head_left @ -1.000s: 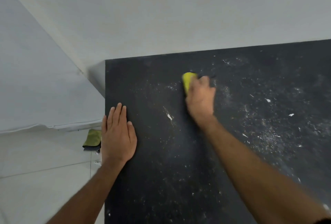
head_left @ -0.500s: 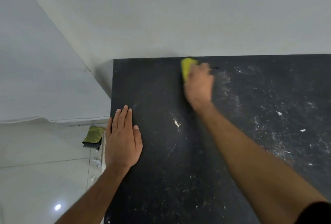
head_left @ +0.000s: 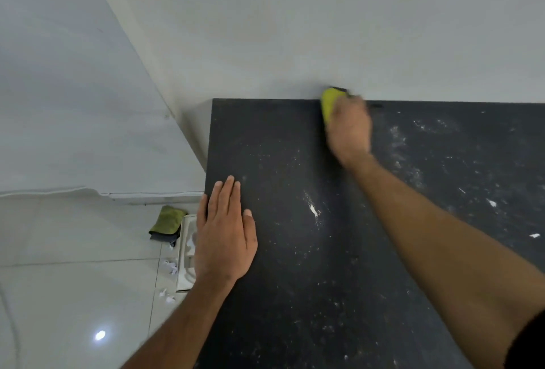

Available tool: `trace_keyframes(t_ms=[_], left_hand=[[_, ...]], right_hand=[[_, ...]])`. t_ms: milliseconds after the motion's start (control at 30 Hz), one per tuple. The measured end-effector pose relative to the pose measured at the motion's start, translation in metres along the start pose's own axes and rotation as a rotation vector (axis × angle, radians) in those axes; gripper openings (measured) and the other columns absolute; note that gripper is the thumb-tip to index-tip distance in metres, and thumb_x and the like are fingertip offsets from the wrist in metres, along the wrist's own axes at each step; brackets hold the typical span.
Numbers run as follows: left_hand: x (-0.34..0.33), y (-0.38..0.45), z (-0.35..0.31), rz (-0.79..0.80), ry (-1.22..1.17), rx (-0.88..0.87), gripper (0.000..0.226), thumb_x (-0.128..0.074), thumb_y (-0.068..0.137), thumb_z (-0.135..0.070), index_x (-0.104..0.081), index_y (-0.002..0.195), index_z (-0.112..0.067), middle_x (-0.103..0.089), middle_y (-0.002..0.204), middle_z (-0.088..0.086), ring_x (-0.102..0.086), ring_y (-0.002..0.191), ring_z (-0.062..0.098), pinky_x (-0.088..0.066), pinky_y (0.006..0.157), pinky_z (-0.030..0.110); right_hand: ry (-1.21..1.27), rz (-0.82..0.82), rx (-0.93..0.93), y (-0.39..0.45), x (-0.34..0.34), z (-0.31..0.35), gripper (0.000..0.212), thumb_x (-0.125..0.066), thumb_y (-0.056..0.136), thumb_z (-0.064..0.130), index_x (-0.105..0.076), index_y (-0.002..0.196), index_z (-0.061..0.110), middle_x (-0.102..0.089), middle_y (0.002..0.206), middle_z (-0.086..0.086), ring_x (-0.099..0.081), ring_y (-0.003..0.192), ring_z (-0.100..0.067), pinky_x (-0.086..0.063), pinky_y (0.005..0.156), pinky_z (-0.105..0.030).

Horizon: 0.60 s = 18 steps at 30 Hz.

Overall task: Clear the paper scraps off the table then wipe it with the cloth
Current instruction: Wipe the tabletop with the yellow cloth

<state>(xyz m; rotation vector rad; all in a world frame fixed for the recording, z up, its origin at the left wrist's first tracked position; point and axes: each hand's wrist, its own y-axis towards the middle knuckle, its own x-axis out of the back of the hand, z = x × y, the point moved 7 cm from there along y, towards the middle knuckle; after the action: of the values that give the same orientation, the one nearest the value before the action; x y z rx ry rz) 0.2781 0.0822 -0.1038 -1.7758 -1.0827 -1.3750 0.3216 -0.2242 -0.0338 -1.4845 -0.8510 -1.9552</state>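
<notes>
A crumpled yellow-green cloth (head_left: 329, 102) is pressed by the right hand (head_left: 349, 130) against the far edge of the speckled black table (head_left: 368, 280). The left hand (head_left: 223, 236) is laid flat near the table's left edge.

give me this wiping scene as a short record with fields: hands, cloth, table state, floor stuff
right hand: right hand pressing the yellow cloth at the table's far edge, by the wall
left hand: left hand flat, palm down, near the table's left edge, holding nothing
table: black table, white dust and specks across it, heavier on the right
scraps on table: small white paper scraps near the middle, a few more to the right
floor: green cloth folded on the tiles; white paper bits scattered beside the table
</notes>
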Motion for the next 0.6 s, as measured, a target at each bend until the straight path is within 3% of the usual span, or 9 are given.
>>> trace_keyframes(t_ms=[67, 133, 200, 267, 400, 600], left_hand=[[0.002, -0.001, -0.002, 0.001, -0.011, -0.006, 0.059, -0.027, 0.105, -0.036, -0.033, 0.158, -0.010, -0.031, 0.166, 0.004, -0.022, 0.156, 0.021, -0.021, 0.127, 0.047], [0.003, 0.000, -0.001, -0.007, -0.019, -0.003, 0.059, -0.028, 0.104, -0.034, -0.034, 0.158, -0.010, -0.031, 0.166, 0.004, -0.022, 0.156, 0.020, -0.019, 0.127, 0.045], [0.002, 0.000, 0.000, -0.012, -0.027, 0.001, 0.058, -0.030, 0.104, -0.033, -0.034, 0.158, -0.011, -0.031, 0.166, 0.003, -0.021, 0.156, 0.019, -0.017, 0.128, 0.043], [0.002, -0.001, 0.000, -0.015, -0.033, -0.001, 0.058, -0.032, 0.104, -0.033, -0.035, 0.157, -0.011, -0.031, 0.166, 0.003, -0.022, 0.155, 0.019, -0.018, 0.128, 0.043], [0.001, 0.000, -0.001, 0.001, -0.026, -0.004, 0.058, -0.033, 0.104, -0.035, -0.035, 0.157, -0.012, -0.030, 0.166, 0.003, -0.022, 0.156, 0.020, -0.022, 0.126, 0.047], [0.003, 0.000, -0.001, -0.014, -0.007, 0.006, 0.059, -0.037, 0.103, -0.037, -0.038, 0.156, -0.011, -0.035, 0.164, 0.005, -0.028, 0.154, 0.023, -0.023, 0.126, 0.046]], right_hand=[[0.023, 0.069, 0.304, -0.017, -0.014, 0.099, 0.030, -0.049, 0.091, 0.002, -0.058, 0.120, 0.001, -0.056, 0.123, -0.025, -0.065, 0.091, -0.042, -0.043, 0.067, -0.040], [-0.014, 0.141, 0.603, -0.045, -0.030, 0.190, 0.033, -0.048, 0.091, 0.004, -0.058, 0.122, 0.009, -0.054, 0.127, -0.017, -0.063, 0.098, -0.035, -0.041, 0.076, -0.040], [-0.044, 0.207, 0.758, -0.057, -0.050, 0.231, 0.031, -0.046, 0.093, 0.007, -0.059, 0.120, 0.014, -0.054, 0.127, -0.010, -0.063, 0.102, -0.030, -0.039, 0.083, -0.039], [-0.023, 0.178, 0.675, -0.037, -0.064, 0.217, 0.031, -0.047, 0.094, 0.011, -0.060, 0.121, 0.018, -0.055, 0.128, -0.009, -0.063, 0.104, -0.028, -0.040, 0.085, -0.039], [-0.044, 0.071, 0.396, 0.006, -0.058, 0.112, 0.025, -0.048, 0.097, 0.022, -0.061, 0.119, 0.020, -0.059, 0.120, -0.010, -0.063, 0.099, -0.035, -0.043, 0.085, -0.042], [-0.009, 0.034, -0.075, 0.018, -0.021, -0.021, 0.026, -0.043, 0.100, 0.013, -0.058, 0.120, 0.005, -0.056, 0.125, -0.021, -0.061, 0.105, -0.043, -0.047, 0.090, -0.048]])
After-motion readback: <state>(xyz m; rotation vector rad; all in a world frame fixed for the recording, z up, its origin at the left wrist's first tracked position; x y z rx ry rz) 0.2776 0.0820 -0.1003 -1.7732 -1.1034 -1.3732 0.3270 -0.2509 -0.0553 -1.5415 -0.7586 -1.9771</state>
